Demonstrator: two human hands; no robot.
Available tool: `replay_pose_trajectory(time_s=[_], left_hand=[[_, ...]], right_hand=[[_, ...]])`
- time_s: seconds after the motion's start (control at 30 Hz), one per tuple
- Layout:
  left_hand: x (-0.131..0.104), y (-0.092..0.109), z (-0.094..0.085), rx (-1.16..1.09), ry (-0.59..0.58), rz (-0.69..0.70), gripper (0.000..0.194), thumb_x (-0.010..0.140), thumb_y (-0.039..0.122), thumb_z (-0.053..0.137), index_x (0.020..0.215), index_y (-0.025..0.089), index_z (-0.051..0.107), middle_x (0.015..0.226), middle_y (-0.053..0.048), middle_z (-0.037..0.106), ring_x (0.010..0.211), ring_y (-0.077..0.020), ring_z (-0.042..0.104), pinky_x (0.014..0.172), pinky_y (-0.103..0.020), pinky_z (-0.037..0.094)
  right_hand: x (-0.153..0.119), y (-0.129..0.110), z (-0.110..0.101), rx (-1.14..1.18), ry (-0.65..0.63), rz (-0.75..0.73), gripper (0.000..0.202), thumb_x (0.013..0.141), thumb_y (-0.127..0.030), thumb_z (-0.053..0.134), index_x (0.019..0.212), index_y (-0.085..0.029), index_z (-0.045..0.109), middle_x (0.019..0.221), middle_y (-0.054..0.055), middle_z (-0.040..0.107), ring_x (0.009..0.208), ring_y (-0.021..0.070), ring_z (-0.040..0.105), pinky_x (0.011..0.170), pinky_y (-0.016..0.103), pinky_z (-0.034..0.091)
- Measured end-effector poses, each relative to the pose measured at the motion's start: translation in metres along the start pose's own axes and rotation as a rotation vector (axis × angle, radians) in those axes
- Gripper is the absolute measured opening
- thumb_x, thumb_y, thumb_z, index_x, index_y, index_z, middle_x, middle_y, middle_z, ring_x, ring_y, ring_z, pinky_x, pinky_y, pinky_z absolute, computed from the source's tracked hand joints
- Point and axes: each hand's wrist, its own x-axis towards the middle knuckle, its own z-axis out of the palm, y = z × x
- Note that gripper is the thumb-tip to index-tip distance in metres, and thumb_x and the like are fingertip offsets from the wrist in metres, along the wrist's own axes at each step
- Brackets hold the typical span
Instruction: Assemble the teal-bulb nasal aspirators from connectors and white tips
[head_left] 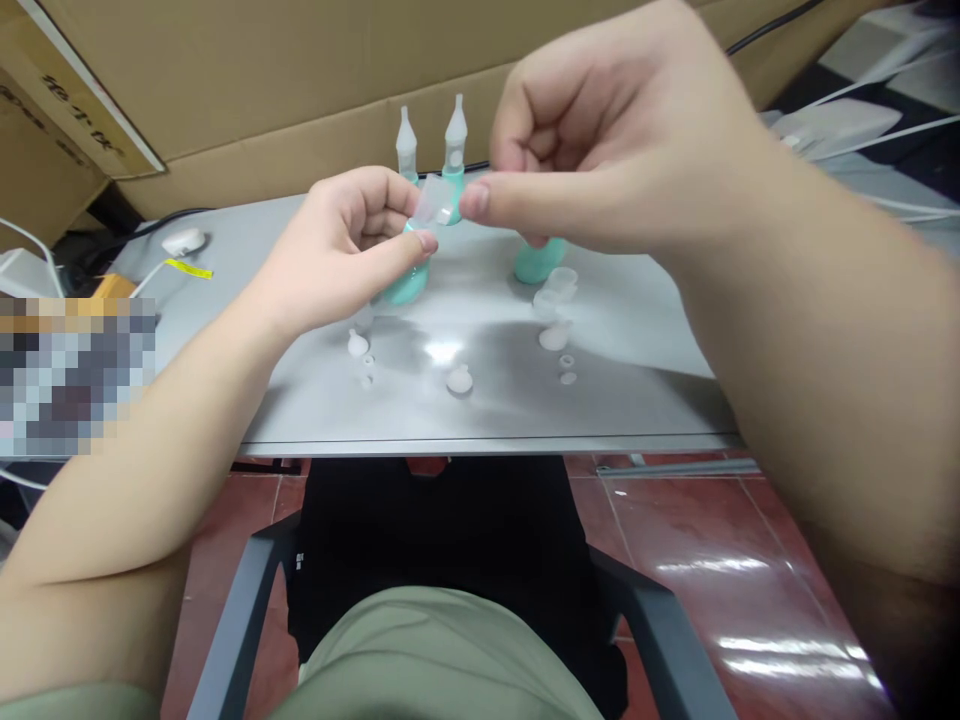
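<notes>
My left hand (360, 235) is closed, with thumb and fingers around a small clear plastic tube (435, 200). Just behind and below that hand shows a teal squeeze bulb (406, 288), partly covered by the fingers. Close to the tube's right side, my right hand (577, 150) is closed in a pinch; whatever it may hold is too small or hidden to make out. A second teal bulb (538, 262) stands under the right hand. Two nasal aspirators with white tips, a left one (406, 145) and a right one (455, 135), stand upright behind the hands.
Clear cups (555, 292), white tear-shaped pieces (460, 380) and small rings (566, 361) lie on the grey table (315, 410). Cardboard (300, 80) walls the back. A white device (184, 241) and cables are at the left, with more cables at the right.
</notes>
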Motion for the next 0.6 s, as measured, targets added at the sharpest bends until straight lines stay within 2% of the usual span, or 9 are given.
replay_pose_trajectory(time_s=[0.03,0.07,0.13,0.17,0.2,0.33,0.47,0.6], left_hand=[[0.001,0.0,0.0,-0.013,0.011,0.005,0.035,0.094,0.044,0.113,0.108,0.029,0.085,0.093,-0.003,0.082,0.083,-0.0213,0.07,0.078,-0.042,0.052],[0.002,0.0,0.0,-0.019,0.009,0.002,0.028,0.096,0.039,0.11,0.108,0.029,0.086,0.094,-0.003,0.082,0.083,-0.0207,0.069,0.077,-0.041,0.052],[0.003,0.001,0.001,-0.031,-0.009,-0.013,0.018,0.098,0.032,0.102,0.107,0.029,0.086,0.1,-0.003,0.087,0.082,-0.0192,0.069,0.077,-0.04,0.053],[0.004,0.003,0.003,-0.036,-0.015,-0.023,0.015,0.098,0.03,0.099,0.105,0.029,0.086,0.104,-0.003,0.09,0.083,-0.0185,0.069,0.077,-0.039,0.054],[0.004,0.005,0.004,-0.034,-0.022,-0.038,0.013,0.098,0.028,0.096,0.103,0.029,0.084,0.107,-0.003,0.092,0.083,-0.0179,0.069,0.077,-0.038,0.056],[0.004,0.01,0.007,0.014,-0.033,-0.083,0.008,0.099,0.026,0.088,0.1,0.028,0.08,0.106,-0.003,0.09,0.082,-0.0185,0.073,0.076,-0.035,0.058],[0.004,0.01,0.007,0.008,-0.013,-0.103,0.007,0.098,0.022,0.082,0.102,0.028,0.08,0.105,-0.003,0.089,0.084,-0.0187,0.077,0.074,-0.033,0.055],[0.004,0.013,0.008,-0.004,-0.015,-0.138,0.013,0.099,0.016,0.072,0.102,0.024,0.081,0.095,-0.001,0.085,0.077,-0.014,0.072,0.074,-0.029,0.052]], right_hand=[[-0.001,-0.001,-0.003,0.038,-0.104,-0.039,0.045,0.101,-0.002,0.099,0.068,-0.019,0.073,0.061,-0.006,0.064,0.054,0.002,0.052,0.051,0.027,0.031],[-0.002,0.0,-0.005,0.061,-0.275,-0.058,0.037,0.101,-0.009,0.101,0.073,-0.02,0.08,0.062,-0.006,0.066,0.054,0.0031,0.055,0.051,0.026,0.033],[-0.003,0.004,-0.008,-0.027,-0.574,0.002,0.015,0.1,-0.018,0.105,0.09,-0.022,0.094,0.07,-0.007,0.074,0.058,0.0061,0.063,0.055,0.025,0.04],[-0.003,0.007,-0.008,-0.106,-0.684,0.033,0.008,0.099,-0.021,0.106,0.1,-0.024,0.098,0.075,-0.007,0.078,0.062,0.0076,0.066,0.057,0.025,0.043],[-0.004,0.01,-0.007,-0.191,-0.747,0.051,0.011,0.098,-0.022,0.106,0.108,-0.026,0.101,0.08,-0.007,0.081,0.066,0.0089,0.069,0.06,0.026,0.044],[-0.006,0.02,0.0,-0.42,-0.792,-0.016,0.019,0.099,-0.029,0.104,0.117,-0.033,0.105,0.083,-0.005,0.083,0.072,0.0153,0.071,0.065,0.033,0.045],[-0.008,0.025,0.005,-0.538,-0.816,-0.004,0.01,0.102,-0.031,0.097,0.104,-0.036,0.105,0.077,-0.005,0.082,0.064,0.0156,0.068,0.06,0.034,0.04],[-0.004,0.021,0.003,-0.478,-0.823,0.045,0.016,0.102,-0.02,0.095,0.095,-0.032,0.103,0.08,-0.006,0.086,0.061,0.0135,0.068,0.057,0.032,0.04]])
